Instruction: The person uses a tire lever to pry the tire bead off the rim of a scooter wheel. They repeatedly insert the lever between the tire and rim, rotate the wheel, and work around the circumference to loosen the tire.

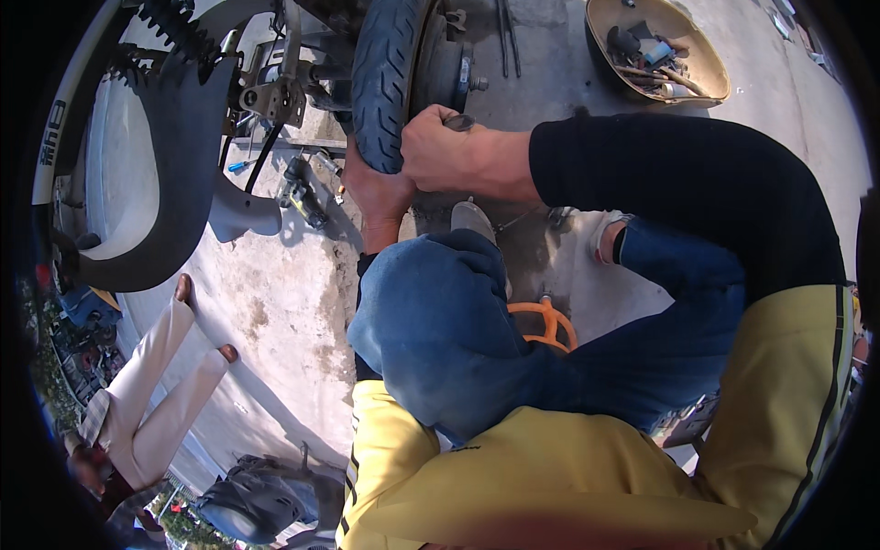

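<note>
A black treaded tyre (380, 92) on a scooter wheel stands upright at the top middle, beyond my bent knee. My left hand (374, 192) clasps the tyre's lower left side, its fingers partly hidden behind the rubber. Closed in a fist, my right hand (434, 154) presses against the tyre's right side. A dark, rounded end of a tool (459, 122) pokes out of that fist; the rest is hidden, so its kind cannot be made out. Right of the tyre show the wheel's grey hub and axle end (477, 84).
A tan basin (710, 87) of tools and scraps sits at the upper right. Two thin dark rods (507, 37) lie on the concrete. Left are scooter body panels (183, 174), a caliper-like metal part (305, 194) and a blue-handled screwdriver (240, 167). A person in pale trousers (165, 394) is at lower left.
</note>
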The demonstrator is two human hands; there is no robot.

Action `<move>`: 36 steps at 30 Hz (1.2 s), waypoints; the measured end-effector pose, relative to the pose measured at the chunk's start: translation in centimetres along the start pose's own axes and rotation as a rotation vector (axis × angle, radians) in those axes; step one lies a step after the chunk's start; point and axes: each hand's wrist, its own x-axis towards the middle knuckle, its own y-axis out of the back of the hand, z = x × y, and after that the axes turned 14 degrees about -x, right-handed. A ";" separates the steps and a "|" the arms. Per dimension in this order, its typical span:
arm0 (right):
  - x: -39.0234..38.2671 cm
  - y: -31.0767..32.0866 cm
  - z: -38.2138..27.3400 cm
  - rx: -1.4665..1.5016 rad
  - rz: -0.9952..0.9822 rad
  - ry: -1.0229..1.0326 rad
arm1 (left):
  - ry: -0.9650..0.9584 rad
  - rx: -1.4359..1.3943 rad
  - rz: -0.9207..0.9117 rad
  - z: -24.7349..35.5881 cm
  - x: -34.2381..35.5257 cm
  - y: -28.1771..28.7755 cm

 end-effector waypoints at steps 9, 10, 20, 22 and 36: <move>-4.9 -2.9 2.1 0.364 0.124 -0.190 | -0.031 0.057 0.005 1.9 0.8 0.0; -5.9 -4.1 2.0 0.527 0.058 -0.275 | -0.037 0.049 0.011 2.1 0.7 0.0; -9.6 -11.4 -11.9 1.702 -0.186 -1.037 | 0.018 -0.003 -0.029 1.5 0.7 0.2; -8.5 -13.0 -16.1 1.705 -0.065 -1.119 | 0.006 -0.016 -0.042 2.1 1.1 0.1; 0.4 -14.0 -26.4 2.119 0.360 -1.012 | 0.030 0.001 -0.099 3.5 1.7 0.6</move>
